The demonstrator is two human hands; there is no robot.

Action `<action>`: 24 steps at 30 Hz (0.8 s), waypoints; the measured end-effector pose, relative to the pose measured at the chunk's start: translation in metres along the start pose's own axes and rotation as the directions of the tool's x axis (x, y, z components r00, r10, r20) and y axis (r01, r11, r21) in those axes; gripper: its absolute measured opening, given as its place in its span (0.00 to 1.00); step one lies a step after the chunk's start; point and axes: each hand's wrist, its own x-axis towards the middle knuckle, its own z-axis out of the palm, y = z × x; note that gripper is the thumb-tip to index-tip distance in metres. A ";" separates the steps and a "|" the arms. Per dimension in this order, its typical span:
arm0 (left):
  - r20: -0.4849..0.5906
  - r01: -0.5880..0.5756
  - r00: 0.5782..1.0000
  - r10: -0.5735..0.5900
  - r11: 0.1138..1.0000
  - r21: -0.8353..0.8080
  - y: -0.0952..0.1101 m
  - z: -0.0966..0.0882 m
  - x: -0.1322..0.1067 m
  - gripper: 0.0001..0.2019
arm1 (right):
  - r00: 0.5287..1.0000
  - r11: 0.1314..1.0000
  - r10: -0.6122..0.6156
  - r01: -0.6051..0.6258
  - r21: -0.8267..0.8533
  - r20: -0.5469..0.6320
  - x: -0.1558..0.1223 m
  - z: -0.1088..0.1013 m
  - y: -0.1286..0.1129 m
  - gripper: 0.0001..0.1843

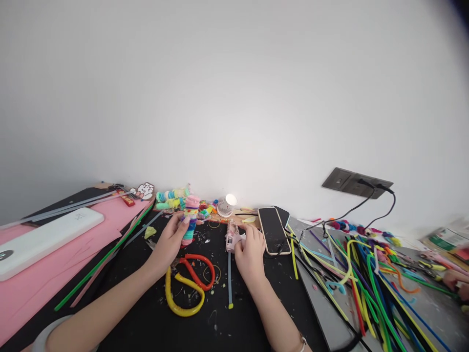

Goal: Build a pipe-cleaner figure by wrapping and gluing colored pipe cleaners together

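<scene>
Grips a fuzzy striped figure [191, 219] in the left hand [169, 243]; clasps a half-hidden glue gun [231, 238] in the right hand [251, 253].

A striped fuzzy coil [190, 220] stands upright; pink glue gun [231, 239] apparently flat.

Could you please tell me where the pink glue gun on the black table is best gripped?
Probably by its body, from the right, where the right hand touches the glue gun. It lies flat, nozzle toward the wall and glue stick trailing toward the person, so both ends are best left alone.
</scene>
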 end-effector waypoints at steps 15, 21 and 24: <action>0.366 -0.330 0.916 0.163 0.825 0.459 -0.008 -0.001 0.004 0.14 | 0.991 0.988 -0.130 0.133 0.076 -0.040 0.005 -0.001 0.005 0.14; 0.425 -0.410 0.887 0.182 0.733 0.542 -0.011 -0.005 0.008 0.16 | 0.990 0.989 -0.130 0.133 0.066 -0.051 0.004 -0.002 0.004 0.13; 0.287 -0.438 0.899 0.331 0.658 0.613 -0.008 -0.015 0.015 0.13 | 0.992 0.990 -0.118 0.121 0.073 -0.050 0.004 -0.002 0.005 0.12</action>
